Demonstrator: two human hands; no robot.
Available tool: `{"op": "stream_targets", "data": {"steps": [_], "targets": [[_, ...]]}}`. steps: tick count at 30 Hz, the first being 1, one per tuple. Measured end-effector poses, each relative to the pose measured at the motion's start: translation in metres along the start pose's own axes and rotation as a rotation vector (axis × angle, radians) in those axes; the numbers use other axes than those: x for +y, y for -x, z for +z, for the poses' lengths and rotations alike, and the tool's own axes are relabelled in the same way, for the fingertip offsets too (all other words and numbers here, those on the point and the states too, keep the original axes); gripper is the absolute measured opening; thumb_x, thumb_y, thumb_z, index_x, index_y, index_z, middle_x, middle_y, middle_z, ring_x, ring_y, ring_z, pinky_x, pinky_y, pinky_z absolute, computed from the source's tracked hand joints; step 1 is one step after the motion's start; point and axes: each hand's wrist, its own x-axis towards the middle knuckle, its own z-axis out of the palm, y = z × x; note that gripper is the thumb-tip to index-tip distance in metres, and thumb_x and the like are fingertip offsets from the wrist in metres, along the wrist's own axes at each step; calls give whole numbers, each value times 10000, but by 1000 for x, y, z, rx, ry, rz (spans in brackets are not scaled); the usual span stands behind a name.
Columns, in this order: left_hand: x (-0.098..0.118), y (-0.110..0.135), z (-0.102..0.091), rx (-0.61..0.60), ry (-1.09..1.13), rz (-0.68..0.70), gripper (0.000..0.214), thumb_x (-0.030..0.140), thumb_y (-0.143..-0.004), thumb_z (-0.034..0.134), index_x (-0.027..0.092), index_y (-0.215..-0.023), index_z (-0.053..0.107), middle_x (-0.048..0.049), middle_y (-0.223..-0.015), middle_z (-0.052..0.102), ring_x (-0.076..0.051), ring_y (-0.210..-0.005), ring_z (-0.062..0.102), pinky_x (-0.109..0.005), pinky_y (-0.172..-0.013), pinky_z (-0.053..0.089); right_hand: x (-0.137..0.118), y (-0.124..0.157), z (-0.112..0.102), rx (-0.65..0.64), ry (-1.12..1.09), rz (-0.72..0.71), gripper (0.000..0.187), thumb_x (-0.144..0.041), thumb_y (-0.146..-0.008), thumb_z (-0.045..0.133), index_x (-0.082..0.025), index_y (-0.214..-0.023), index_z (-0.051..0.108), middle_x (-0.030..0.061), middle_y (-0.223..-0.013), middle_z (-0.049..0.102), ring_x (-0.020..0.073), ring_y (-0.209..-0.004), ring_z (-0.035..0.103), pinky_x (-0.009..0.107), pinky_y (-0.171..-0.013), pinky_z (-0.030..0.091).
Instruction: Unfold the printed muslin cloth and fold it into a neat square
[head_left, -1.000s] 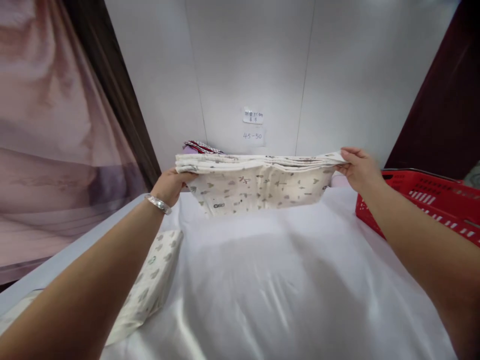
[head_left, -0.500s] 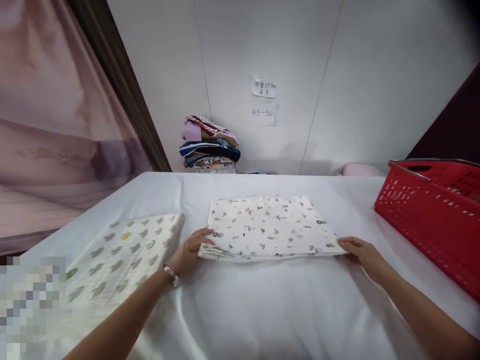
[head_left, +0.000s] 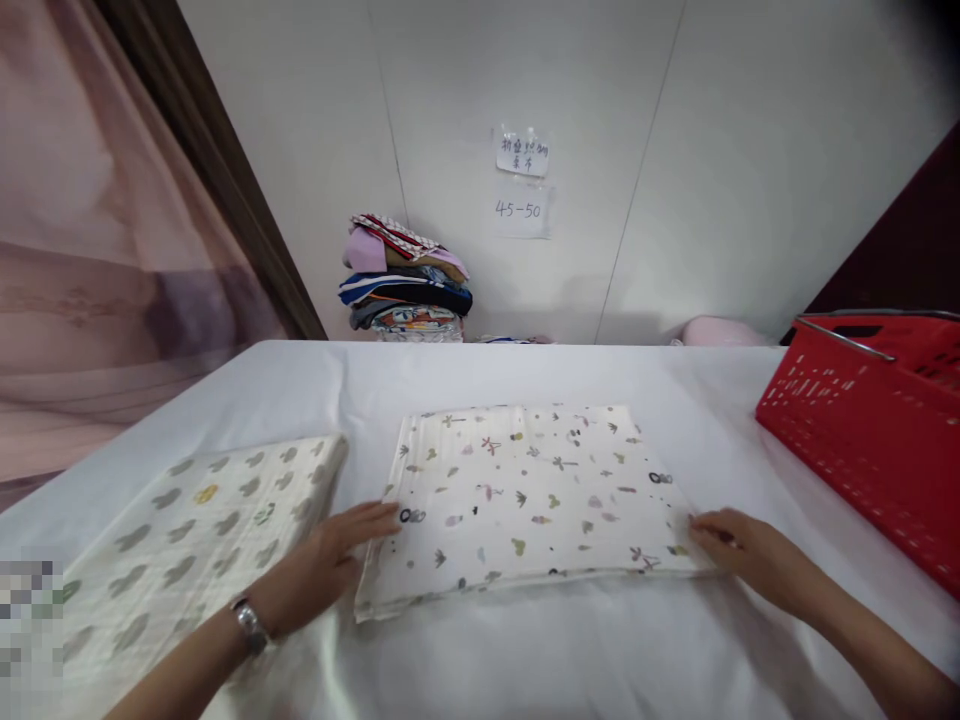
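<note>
A folded cream cloth with small printed figures [head_left: 525,495] lies flat on the white-covered table [head_left: 525,660]. My left hand [head_left: 322,565] rests at its near left edge with the fingers stretched out onto the cloth. My right hand [head_left: 742,555] lies at the near right corner, fingers flat and touching the edge. Neither hand lifts anything. A second folded cloth with grey and yellow shapes [head_left: 187,540] lies to the left of my left hand.
A red plastic basket [head_left: 877,430] with a metal handle stands at the right. A stack of folded colourful clothes [head_left: 405,285] sits against the back wall under two paper notes [head_left: 523,155]. A pink curtain [head_left: 97,220] hangs at the left.
One second ago both hands held the folded cloth up in the air. It has since been laid on the table and drawn nearer, and both hands now rest flat at its edges.
</note>
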Motion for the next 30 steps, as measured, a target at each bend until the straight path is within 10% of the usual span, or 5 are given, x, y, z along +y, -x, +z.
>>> {"op": "stream_targets", "data": {"steps": [3,7,13,19,30], "targets": [[26,-37,-8,84,-28,29,401,303,-776,409,342,-1126,600,38,-1324,488,-220,-1240,426,-405,-1054,342,-37,-32,0,159,119,-192,413,-513,-793,454,-313,-1131,580,42,-1259,535,297,-1117,504,420,-836,464],[46,-97,18,168,-237,43,526,484,-826,415,185,-1250,504,-96,-1414,364,-260,-1313,303,-434,-1084,253,-80,-96,27,62,167,-395,600,-497,-874,333,-243,-1413,264,28,-1479,222,249,-1344,211,391,-1031,318],[18,-130,58,104,-433,-155,727,603,-824,324,124,-1370,333,-138,-1459,254,-258,-1359,180,-437,-1106,124,-67,-173,59,53,486,-210,650,-544,-880,241,-140,-1385,305,91,-1481,204,250,-1364,126,488,-1081,127],[20,-130,50,46,-395,-195,743,618,-825,310,117,-1373,329,-134,-1468,232,-259,-1363,163,-440,-1104,110,-57,-179,59,54,508,-210,663,-560,-873,214,-146,-1383,310,96,-1478,216,257,-1362,131,501,-1075,114],[43,-183,66,-18,-381,-163,765,681,-815,193,211,-1417,238,-71,-1501,128,-288,-1375,66,-551,-1080,50,-150,-170,110,-126,412,-599,748,-651,-853,157,-181,-1429,235,58,-1496,138,238,-1373,65,453,-1096,52]]}}
